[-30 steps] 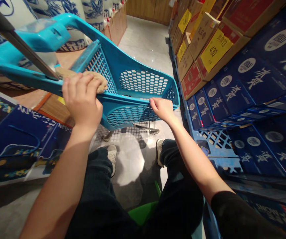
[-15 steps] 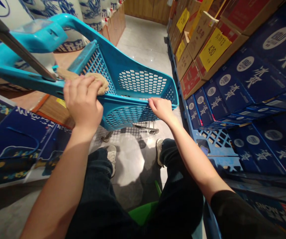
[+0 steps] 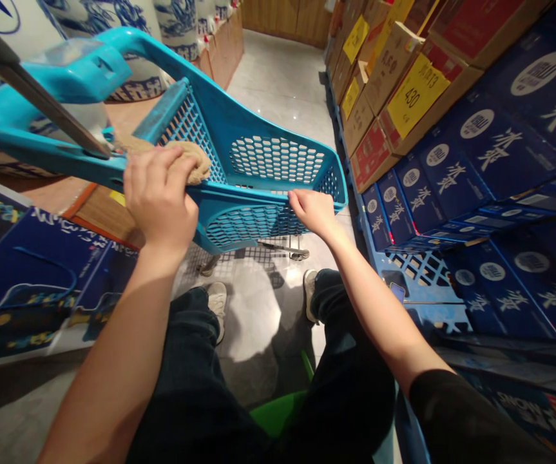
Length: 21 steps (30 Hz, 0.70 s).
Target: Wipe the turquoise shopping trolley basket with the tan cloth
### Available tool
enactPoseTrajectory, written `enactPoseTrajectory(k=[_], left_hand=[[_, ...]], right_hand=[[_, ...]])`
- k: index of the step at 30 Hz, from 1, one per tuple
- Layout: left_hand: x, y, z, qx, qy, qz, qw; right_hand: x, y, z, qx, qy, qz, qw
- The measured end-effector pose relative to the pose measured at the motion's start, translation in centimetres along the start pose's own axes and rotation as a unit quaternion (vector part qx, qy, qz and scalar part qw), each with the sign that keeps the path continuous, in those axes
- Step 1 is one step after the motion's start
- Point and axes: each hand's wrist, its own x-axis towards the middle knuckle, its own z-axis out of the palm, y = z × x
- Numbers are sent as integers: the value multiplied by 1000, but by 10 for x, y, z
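A blue plastic shopping cart [image 3: 258,129] with mesh sides stands crosswise before me, its handle end at the upper left. My left hand [image 3: 162,196] is closed on a tan cloth [image 3: 195,161], pressed over the cart's near top rim; part of the cloth lies hidden under the palm and fingers. Further right, my right hand [image 3: 312,211] grips the same near rim, fingers curled over the edge. The basket's visible inside holds nothing that I can make out. A grey metal bar [image 3: 60,106] slants across the cart's handle end.
Stacked dark blue boxes [image 3: 480,148] and brown cartons [image 3: 379,77] line the right, beside a blue pallet [image 3: 422,283] with a phone [image 3: 396,291]. Large blue-and-white jars [image 3: 118,38] stand upper left, dark blue bags [image 3: 40,258] below. Something green [image 3: 280,412] lies between my legs.
My left hand and the cloth have shifted very slightly on the rim. The right hand and the cart stay in place.
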Motion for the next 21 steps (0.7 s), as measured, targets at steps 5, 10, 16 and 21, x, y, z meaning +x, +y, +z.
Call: enactPoseTrajectory(k=[5, 10, 16, 21], left_hand=[[2, -1, -7, -35, 21, -28, 999], [-4, 8, 6, -17, -18, 6, 1000], [-14, 20, 30, -41, -62, 80, 994], [-3, 3, 8, -9, -2, -5, 1000]], right_hand=[[0, 0, 0, 0, -3, -1, 1000], [1, 1, 2, 0, 1, -2, 1000], [0, 3, 5, 1, 10, -3, 1000], [0, 1, 2, 0, 2, -2, 1000]])
